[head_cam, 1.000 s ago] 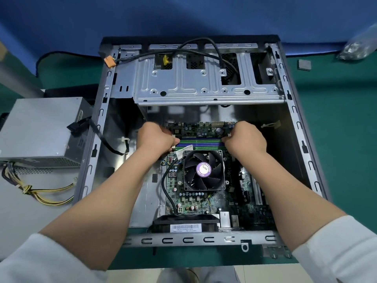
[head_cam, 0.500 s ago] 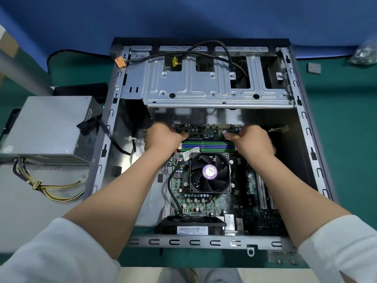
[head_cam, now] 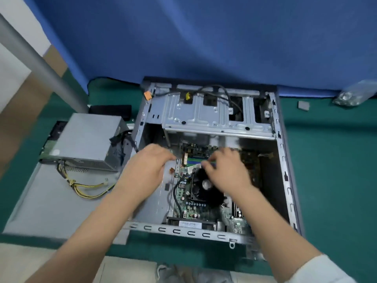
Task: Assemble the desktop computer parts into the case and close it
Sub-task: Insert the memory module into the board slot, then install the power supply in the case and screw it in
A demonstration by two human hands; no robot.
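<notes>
The open computer case point(head_cam: 183, 231) lies on its side on the green mat. Inside it sits the motherboard point(head_cam: 183, 209) with a black CPU fan point(head_cam: 199, 190) and green and blue memory slots point(head_cam: 195, 160). My left hand point(head_cam: 146, 170) hovers over the case's left inner wall, fingers loosely apart and pointing toward the slots, with nothing seen in it. My right hand point(head_cam: 226, 172) is above the fan, fingers spread, fingertips near a white label by the slots. The image is blurred by motion.
A grey power supply point(head_cam: 87, 137) with yellow cables point(head_cam: 85, 188) rests on the loose side panel point(head_cam: 51, 207) left of the case. The metal drive cage point(head_cam: 204, 113) spans the case's far end. A screw bag point(head_cam: 355, 94) and small grey pad point(head_cam: 303, 105) lie far right.
Both hands have lifted off the memory slot ends and opened. My left hand drew back to the left, my right moved over the fan. The view swung up and left.
</notes>
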